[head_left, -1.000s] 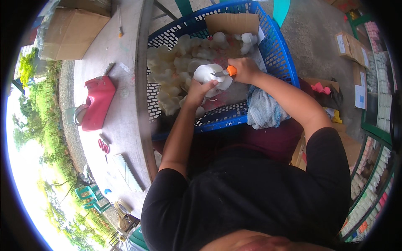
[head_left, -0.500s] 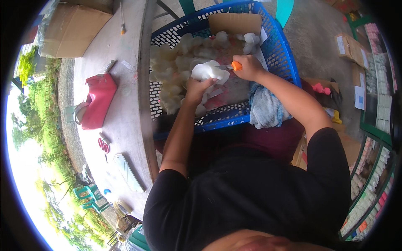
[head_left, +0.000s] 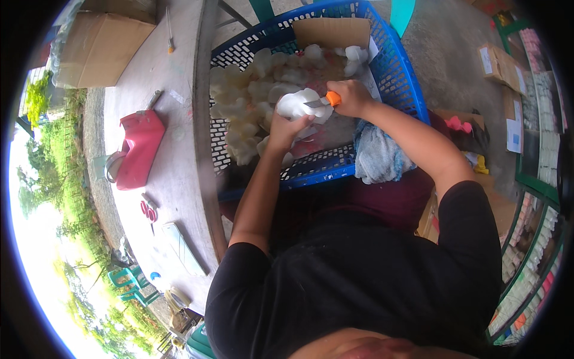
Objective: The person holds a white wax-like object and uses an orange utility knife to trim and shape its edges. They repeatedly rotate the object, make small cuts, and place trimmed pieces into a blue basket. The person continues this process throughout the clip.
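the knife handle (head_left: 333,99) is bright orange — the held piece (head_left: 292,105) white. the basket (head_left: 399,72) is blue latticework, the cloth (head_left: 379,157) mottled grey-blue, the shirt (head_left: 359,269) plain black.

We see a smooth, waxy-looking white piece (head_left: 293,106), a metal blade (head_left: 314,104) with an orange plastic handle (head_left: 333,99), and a basket (head_left: 402,63) of blue plastic. The towel (head_left: 379,155) looks like rough, nubbly cloth, the cardboard panel (head_left: 332,31) matt, the tabletop (head_left: 179,125) dull, the pink container (head_left: 140,149) smooth plastic.

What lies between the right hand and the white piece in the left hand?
The head view shows an orange-handled knife: the right hand grips it, the blade overlapping the white piece.
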Demonstrator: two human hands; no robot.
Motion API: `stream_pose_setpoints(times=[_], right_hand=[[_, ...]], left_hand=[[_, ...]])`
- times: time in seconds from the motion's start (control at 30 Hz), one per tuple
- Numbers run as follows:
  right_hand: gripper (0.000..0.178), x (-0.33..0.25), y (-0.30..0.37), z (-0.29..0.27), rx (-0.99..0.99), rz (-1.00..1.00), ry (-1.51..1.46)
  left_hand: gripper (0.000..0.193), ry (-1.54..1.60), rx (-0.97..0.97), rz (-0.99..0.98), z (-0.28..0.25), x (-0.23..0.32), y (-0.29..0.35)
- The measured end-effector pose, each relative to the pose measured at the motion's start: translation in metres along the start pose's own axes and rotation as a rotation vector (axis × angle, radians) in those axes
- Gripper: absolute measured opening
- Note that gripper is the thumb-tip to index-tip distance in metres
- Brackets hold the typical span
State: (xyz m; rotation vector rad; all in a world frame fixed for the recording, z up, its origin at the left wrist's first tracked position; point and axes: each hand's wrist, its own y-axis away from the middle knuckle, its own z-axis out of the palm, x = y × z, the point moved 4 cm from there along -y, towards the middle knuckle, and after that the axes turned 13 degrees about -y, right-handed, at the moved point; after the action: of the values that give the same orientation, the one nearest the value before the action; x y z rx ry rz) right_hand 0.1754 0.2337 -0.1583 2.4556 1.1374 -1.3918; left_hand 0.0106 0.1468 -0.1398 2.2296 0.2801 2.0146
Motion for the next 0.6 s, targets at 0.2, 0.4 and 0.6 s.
stream_pose_setpoints(times=[0.2, 0.4, 0.6], right_hand=[[0.024, 0.044, 0.004, -0.006, 0.029, 0.403, 0.115], [0.033, 0.044, -0.006, -0.004, 0.055, 0.542, 0.001], [0.033, 0.082, -0.004, -0.002, 0.066, 0.54, -0.246]], left_hand=[[0.05, 0.037, -0.138, 0.097, 0.022, 0.011, 0.011], [0.051, 0.109, -0.128, -0.189, 0.017, 0.01, 0.008], [0.051, 0.356, -0.091, -0.253, 0.007, 0.012, 0.01]])
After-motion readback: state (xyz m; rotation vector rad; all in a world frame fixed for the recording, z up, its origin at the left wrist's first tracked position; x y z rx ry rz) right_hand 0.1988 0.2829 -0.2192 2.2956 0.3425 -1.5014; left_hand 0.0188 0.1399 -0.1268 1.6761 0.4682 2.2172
